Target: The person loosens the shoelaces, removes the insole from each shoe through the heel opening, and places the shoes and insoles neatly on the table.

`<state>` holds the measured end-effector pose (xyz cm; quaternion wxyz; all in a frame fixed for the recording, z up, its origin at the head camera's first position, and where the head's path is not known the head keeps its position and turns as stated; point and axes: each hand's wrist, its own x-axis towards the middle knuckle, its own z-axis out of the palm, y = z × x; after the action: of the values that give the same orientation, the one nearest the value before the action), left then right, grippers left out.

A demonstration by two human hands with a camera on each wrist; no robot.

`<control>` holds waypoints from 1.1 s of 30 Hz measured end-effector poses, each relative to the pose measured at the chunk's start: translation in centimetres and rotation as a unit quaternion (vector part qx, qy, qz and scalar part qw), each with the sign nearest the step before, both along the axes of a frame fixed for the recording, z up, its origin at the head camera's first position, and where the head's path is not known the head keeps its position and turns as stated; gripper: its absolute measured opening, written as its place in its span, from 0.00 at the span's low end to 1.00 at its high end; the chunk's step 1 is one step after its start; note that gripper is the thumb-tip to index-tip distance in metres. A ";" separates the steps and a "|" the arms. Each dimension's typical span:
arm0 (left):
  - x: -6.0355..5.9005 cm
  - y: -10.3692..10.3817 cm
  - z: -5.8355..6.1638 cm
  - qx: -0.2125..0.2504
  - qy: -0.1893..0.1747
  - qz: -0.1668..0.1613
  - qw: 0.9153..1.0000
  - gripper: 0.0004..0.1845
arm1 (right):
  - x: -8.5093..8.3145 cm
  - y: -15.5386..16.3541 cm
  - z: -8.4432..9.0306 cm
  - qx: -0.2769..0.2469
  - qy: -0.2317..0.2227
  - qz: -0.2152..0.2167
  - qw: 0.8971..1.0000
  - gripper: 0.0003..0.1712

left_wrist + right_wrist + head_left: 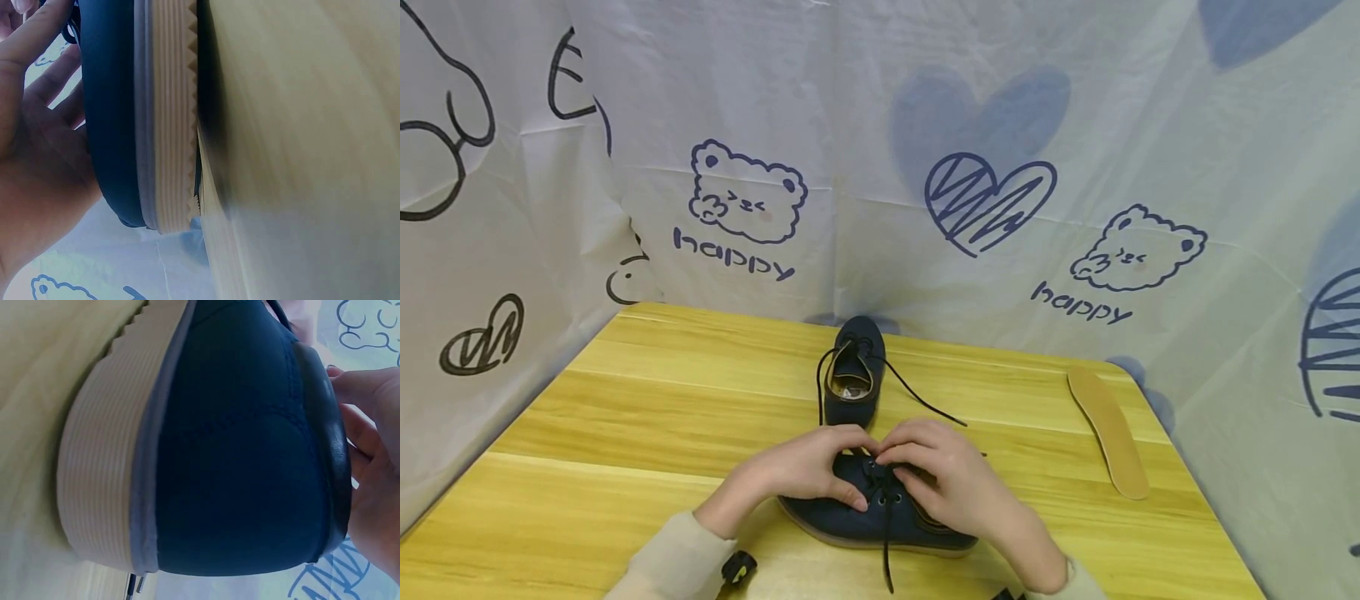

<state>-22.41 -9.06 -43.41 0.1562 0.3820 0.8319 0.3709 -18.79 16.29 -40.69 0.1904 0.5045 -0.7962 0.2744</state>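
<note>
At the left, a pale cloth with black line drawings (550, 250) hangs beside a yellow wood-grained counter (625, 417). A cream sleeve (677, 558) enters from 7 o'clock, with a small black object (740, 568) just beside it. The left hand (816, 467) has its grip arched round a navy low-cut shoe with a pale ribbed sole (850, 525), thumb on the near side of the upper, fingers over the far side. This shoe stands upright on the counter at 6 o'clock, toe to 9, heel to 3. Its thin black lace (887, 542) trails towards 6.

At the shoe's 12 o'clock stands a matching navy shoe (852, 412), toe to 12, loose laces spreading towards 6 and 4.

The right hand (951, 479) bends its fingers and thumb in at the lacing, fingertips close to the left hand's; whether its grip pinches the lace I cannot tell.

Between 2 and 3 o'clock from the nearer shoe lies a flat, curved tan insole (1111, 437).
</note>
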 end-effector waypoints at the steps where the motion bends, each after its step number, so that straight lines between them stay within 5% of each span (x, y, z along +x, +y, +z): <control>1: 0.0 0.0 0.0 0.000 -0.001 0.000 1.000 0.30 | 0.0 0.0 -0.1 0.005 0.002 0.002 1.000 0.14; 33: 0.0 -0.1 0.1 -0.002 -0.008 -0.001 1.000 0.30 | 0.2 0.3 -0.6 0.083 -0.055 -0.049 0.994 0.07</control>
<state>-22.41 -9.11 -43.34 0.1643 0.3795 0.8309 0.3721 -18.58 16.54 -41.28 0.1173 0.4628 -0.8495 0.2246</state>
